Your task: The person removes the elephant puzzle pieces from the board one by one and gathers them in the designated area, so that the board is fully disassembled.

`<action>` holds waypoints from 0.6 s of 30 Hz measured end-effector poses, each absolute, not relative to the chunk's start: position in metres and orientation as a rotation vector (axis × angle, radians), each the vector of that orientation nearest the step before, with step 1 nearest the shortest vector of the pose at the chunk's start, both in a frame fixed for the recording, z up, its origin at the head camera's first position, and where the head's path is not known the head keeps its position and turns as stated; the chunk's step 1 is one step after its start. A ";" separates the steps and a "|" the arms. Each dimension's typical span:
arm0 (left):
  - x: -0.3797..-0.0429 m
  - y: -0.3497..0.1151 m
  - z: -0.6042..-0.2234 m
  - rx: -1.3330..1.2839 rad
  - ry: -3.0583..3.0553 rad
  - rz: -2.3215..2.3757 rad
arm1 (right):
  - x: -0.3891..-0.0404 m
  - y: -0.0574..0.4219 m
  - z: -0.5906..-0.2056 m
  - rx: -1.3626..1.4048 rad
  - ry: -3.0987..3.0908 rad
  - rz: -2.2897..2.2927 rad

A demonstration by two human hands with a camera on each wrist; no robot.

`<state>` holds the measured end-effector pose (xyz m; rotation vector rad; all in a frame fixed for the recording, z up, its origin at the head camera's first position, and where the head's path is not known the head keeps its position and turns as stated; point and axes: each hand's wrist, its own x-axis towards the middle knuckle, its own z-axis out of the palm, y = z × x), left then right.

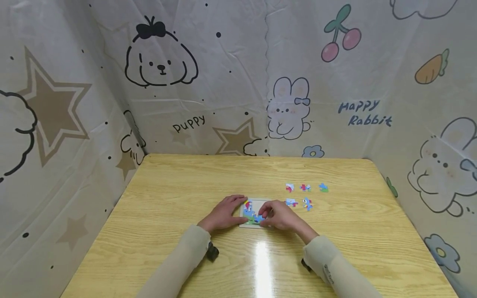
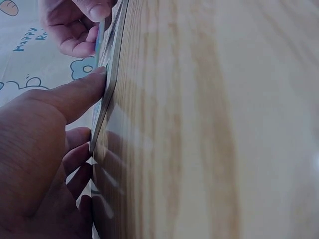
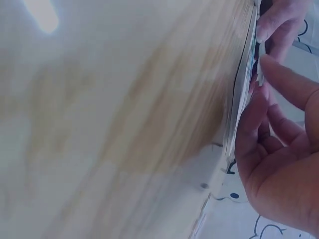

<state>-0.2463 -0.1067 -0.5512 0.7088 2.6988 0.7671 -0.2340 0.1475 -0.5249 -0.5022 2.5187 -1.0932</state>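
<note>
A small puzzle tray with a pale rim lies on the table, with joined blue, green and red pieces along its left and lower parts. My left hand spans the tray's left side with fingers spread. Its thumb presses on the near edge, and the other fingers lie by the far left corner. Over the tray's lower right, my right hand pinches a jigsaw piece between thumb and fingers. The piece is tilted, seen nearly edge-on in the wrist views, and the fingers hide part of it.
Several loose jigsaw pieces lie right of the tray in two rows, among them a blue-green piece and a blue piece with an eye. A printed curtain stands around the wooden table.
</note>
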 end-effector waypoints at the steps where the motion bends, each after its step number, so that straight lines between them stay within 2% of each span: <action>1: -0.246 -0.107 -0.551 0.709 2.699 0.766 | -0.234 0.148 -0.524 -0.499 2.518 -1.095; 18: -0.245 -0.105 -0.546 0.725 2.703 0.746 | -0.240 0.172 -0.512 -0.518 2.504 -1.151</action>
